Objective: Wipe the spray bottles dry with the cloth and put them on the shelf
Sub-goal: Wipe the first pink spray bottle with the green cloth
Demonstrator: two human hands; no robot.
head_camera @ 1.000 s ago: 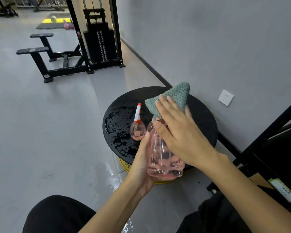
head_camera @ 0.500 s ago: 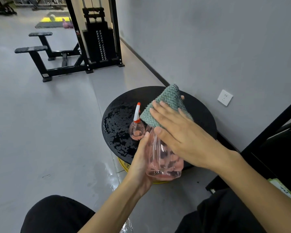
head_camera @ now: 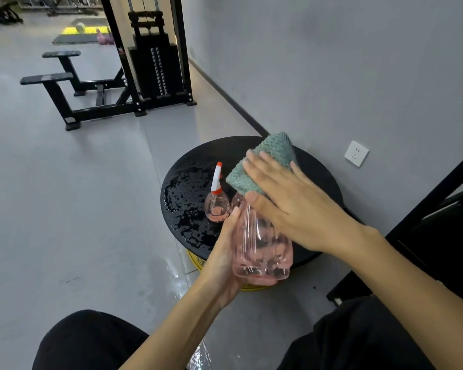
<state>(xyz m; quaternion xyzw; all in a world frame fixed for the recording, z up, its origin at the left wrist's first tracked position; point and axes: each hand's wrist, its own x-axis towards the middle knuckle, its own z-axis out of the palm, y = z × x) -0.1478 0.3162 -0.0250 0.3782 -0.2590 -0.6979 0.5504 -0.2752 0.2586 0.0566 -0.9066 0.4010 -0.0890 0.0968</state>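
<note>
My left hand (head_camera: 225, 252) grips the large pink bottle (head_camera: 262, 252) by its base and side. This holds it tilted above the near edge of the tabletop (head_camera: 318, 177) and exposes its upper part for wiping. My right hand (head_camera: 292, 206) lies flat, fingers extended, pressing the cloth (head_camera: 267, 161) onto the bottle's top. The small spray bottle (head_camera: 216, 206) stands upright on the wet tabletop, probably awaiting its turn.

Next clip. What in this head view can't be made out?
Head view:
Spray head of the held bottle: covered by the cloth and the right hand.
Fingers of the left hand: behind that bottle.
Shelf: only a dark frame, cut off by the right edge.
Wetness on the held bottle: too fine to tell.
</note>
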